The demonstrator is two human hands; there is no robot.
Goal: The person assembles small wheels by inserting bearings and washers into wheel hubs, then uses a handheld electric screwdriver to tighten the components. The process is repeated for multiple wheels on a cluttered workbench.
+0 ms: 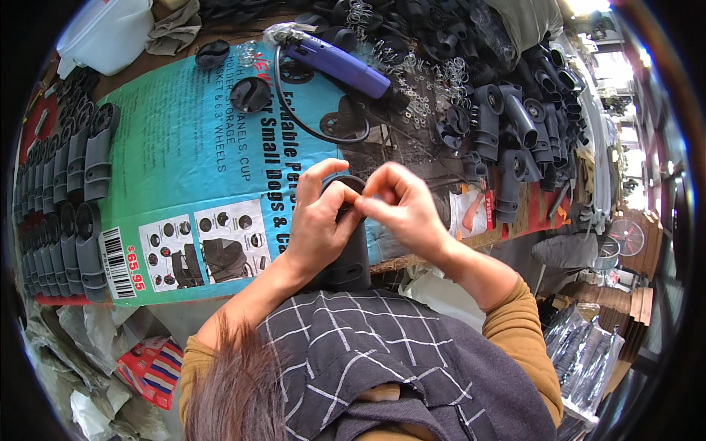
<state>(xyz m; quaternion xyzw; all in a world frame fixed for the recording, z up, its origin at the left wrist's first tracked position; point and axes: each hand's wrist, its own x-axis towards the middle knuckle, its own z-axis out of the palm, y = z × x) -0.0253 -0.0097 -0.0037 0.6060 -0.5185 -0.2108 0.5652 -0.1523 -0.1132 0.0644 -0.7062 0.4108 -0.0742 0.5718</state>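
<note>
The dark grey plastic part (354, 253) stands at the near edge of the workbench, directly before the seated or leaning person, its rounded top under both hands. The left hand (323, 217) is bent over that top, forefinger arched; I cannot tell how firmly it grips. The right hand (401, 206) has thumb and fingers drawn together beside the left fingertips; whether they pinch something small, I cannot tell.

The bench surface is covered by a printed blue-green sheet (169, 158), worn at its right side. Upon it lie two black round caps (250, 95) and a purple power tool (337, 66) with a dark cord looping toward the hands. Right of the tool, small metal rings and springs (421, 92) are scattered. Similar grey parts (92, 242) stand in close rows at the left; more dark parts (509, 176) are heaped at the right. A white tub (110, 37) sits at the far left corner.

Beyond the bench, to the right, I note spoked wheels (627, 237), stacked cardboard (614, 305) and bundles in clear wrapping (585, 356).

The hands cover most of the part's top, and the right fingertips are blurred. The far heap is cut off by the upper edge; the room's right side is too distorted to itemise.
</note>
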